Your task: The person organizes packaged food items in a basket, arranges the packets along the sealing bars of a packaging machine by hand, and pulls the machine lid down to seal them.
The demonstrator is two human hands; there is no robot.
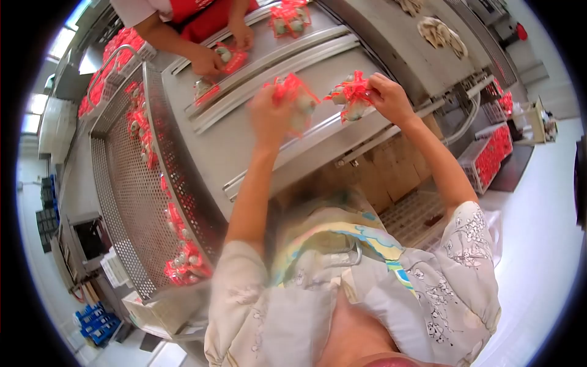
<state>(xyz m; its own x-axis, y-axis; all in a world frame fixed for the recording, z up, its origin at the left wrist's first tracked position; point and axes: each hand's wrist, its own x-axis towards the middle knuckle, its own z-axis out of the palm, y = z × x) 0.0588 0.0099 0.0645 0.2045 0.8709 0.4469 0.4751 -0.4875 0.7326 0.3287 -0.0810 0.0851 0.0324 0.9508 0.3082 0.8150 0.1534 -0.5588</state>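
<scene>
Above the steel worktable (214,144), my left hand (271,119) is closed on a red net bag (298,101) with pale greenish round items inside; hand and bag are blurred by motion. To its right, my right hand (388,99) pinches the gathered red top of a second net bag (354,98), which holds similar pale items. The two bags are apart from each other, both near the table's front rail. Another red net bag (290,19) lies at the far side of the table.
A co-worker's hands (211,60) handle red net bags across the table. A perforated metal tray (122,177) with several red bags stands at the left. Cloth gloves (441,35) lie on the steel surface at the upper right. A crate of red bags (486,159) stands at the right.
</scene>
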